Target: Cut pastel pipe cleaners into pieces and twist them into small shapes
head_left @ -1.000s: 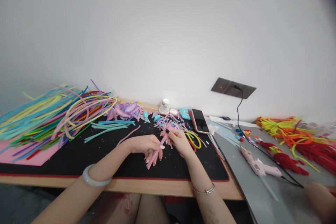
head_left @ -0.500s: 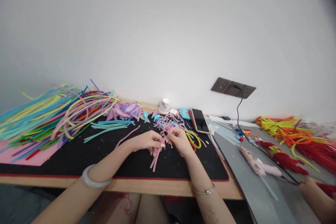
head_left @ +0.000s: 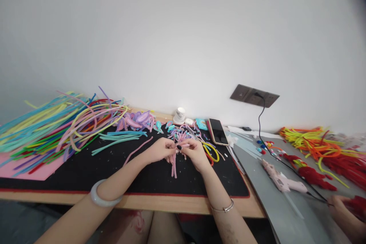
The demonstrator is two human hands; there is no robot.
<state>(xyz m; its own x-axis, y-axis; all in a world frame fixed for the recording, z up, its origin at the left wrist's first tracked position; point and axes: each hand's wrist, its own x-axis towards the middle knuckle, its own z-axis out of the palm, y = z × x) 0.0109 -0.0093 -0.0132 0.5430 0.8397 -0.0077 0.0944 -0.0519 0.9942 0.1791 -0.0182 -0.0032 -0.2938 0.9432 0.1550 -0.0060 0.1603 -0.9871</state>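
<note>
Over the black mat (head_left: 94, 171), my left hand (head_left: 161, 150) pinches pink pipe cleaners (head_left: 174, 167) whose loose ends hang down below the fingers. My right hand (head_left: 194, 153) is closed on the same pink strands from the other side, its dark-nailed thumb close to the left fingertips. Where the strands meet between the fingers is partly hidden. Just beyond both hands lies a heap of short pink, purple and teal pieces (head_left: 180, 134). One pink pipe cleaner (head_left: 138, 149) rests on the mat beside my left forearm.
Long coloured pipe cleaners (head_left: 63, 129) pile up at the left, near teal ones (head_left: 120, 137). A white cup (head_left: 180, 115) and a phone (head_left: 217, 132) stand behind. At right are a glue gun (head_left: 283, 181), its cord, a red figure (head_left: 311, 173) and another person's hand (head_left: 340, 206).
My hands have come closer together and slightly up. The hanging pink ends, slanted before, now point nearly straight down. The other person's hand at the far right has shifted slightly.
</note>
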